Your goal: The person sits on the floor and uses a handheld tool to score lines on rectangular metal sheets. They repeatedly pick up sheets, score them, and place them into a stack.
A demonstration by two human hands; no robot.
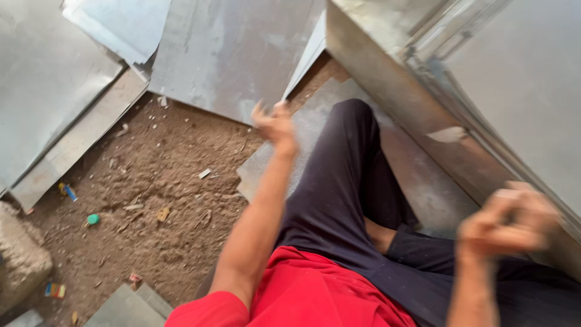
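Note:
My left hand (pixel 275 123) reaches forward past my bent knee, fingers spread, just at the edge of a grey metal sheet (pixel 230 54) that lies on the dirt floor; it holds nothing. My right hand (pixel 508 219) is blurred, fingers curled in, close to the side of a large sheet-metal box (pixel 423 91) at the right. Whether it grips anything I cannot tell. I sit on another metal sheet (pixel 417 175) in dark trousers and a red shirt.
More metal sheets (pixel 48 79) overlap at the upper left. The brown dirt floor (pixel 157 200) carries small litter: a green cap (pixel 92 219), a blue-yellow wrapper (pixel 68 192), paper scraps. A rough stone block (pixel 18 254) sits at the left edge.

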